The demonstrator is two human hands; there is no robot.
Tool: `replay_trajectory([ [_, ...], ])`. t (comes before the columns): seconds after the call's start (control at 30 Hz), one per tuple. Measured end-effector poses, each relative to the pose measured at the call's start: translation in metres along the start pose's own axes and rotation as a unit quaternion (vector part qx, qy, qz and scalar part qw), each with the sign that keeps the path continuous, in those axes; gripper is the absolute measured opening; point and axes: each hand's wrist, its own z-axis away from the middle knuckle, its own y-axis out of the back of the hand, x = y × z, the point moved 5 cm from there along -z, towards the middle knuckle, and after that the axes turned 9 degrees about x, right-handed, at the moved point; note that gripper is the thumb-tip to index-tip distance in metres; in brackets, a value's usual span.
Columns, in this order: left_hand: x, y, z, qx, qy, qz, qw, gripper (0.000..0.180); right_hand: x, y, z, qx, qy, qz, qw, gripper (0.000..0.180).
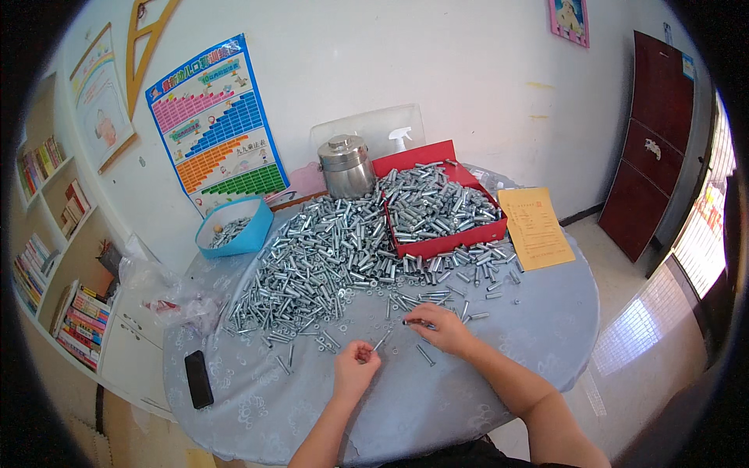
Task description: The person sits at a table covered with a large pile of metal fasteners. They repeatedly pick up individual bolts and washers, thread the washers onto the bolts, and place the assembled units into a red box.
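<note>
- Left hand (pixel 357 365): pinched closed on a slim metal bolt (pixel 381 341), tilted above the grey tablecloth (pixel 425 405).
- Right hand (pixel 438 326): fingertips drawn close; can't tell if holding anything.
- Seemingly handling single bolts; next calls for steady alignment.
- Beyond: heaped bolts (pixel 304 265), red box (pixel 456 245).

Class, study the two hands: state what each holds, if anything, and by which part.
The left hand pinches a slim metal bolt by its near end. Whether the right hand holds anything cannot be told at this size.
</note>
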Motion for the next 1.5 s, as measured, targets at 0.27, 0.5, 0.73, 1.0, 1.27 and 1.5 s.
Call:
replay_trajectory([
  [0.27, -0.019, 0.008, 0.01, 0.004, 0.075, 0.141, 0.987, 0.007, -0.02, -0.02, 0.008, -0.085, 0.097, 0.032, 0.991, 0.021],
  [0.5, -0.029, 0.01, 0.011, -0.002, 0.081, 0.136, 0.987, 0.007, -0.022, -0.027, 0.011, -0.092, 0.113, 0.059, 0.987, 0.022],
  [0.73, -0.016, 0.01, 0.013, -0.025, 0.088, 0.146, 0.985, 0.007, -0.02, -0.03, 0.014, -0.11, 0.143, 0.075, 0.981, 0.02],
  [1.0, -0.012, -0.002, 0.02, -0.062, 0.123, 0.192, 0.972, 0.017, -0.033, -0.041, 0.021, -0.106, 0.174, 0.053, 0.978, 0.022],
  [1.27, -0.008, -0.001, 0.021, -0.093, 0.19, 0.211, 0.954, 0.019, -0.043, -0.044, 0.022, -0.102, 0.2, 0.073, 0.972, 0.02],
  [1.5, -0.015, 0.001, 0.022, -0.063, 0.174, 0.204, 0.961, 0.019, -0.038, -0.043, 0.017, -0.093, 0.097, 0.024, 0.991, 0.019],
])
